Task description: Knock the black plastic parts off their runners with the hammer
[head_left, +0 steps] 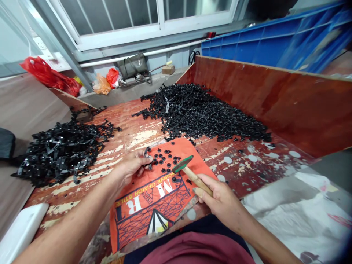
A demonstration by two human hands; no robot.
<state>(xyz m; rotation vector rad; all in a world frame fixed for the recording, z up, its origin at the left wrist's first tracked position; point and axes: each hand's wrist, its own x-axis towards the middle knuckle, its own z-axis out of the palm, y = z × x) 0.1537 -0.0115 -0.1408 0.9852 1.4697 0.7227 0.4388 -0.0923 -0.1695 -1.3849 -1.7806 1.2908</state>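
My left hand (136, 164) is closed on a small black molded part (148, 154), pinched between thumb and fingers above the orange cloth (143, 198). A hammer (194, 176) with a wooden handle and a green-edged head is gripped in my right hand (213, 192). Its head lies over the cloth, near several loose small round black pieces (162, 158). Most of the part in my left hand is hidden by the fingers. The cloth carries printed letters and a line drawing.
A large heap of black parts (198, 110) lies toward the back, against a red-brown board (275, 99). Another heap of black parts (60, 150) sits at the left. A blue crate (247, 47) stands behind the board. White sacking (297, 212) is at the right.
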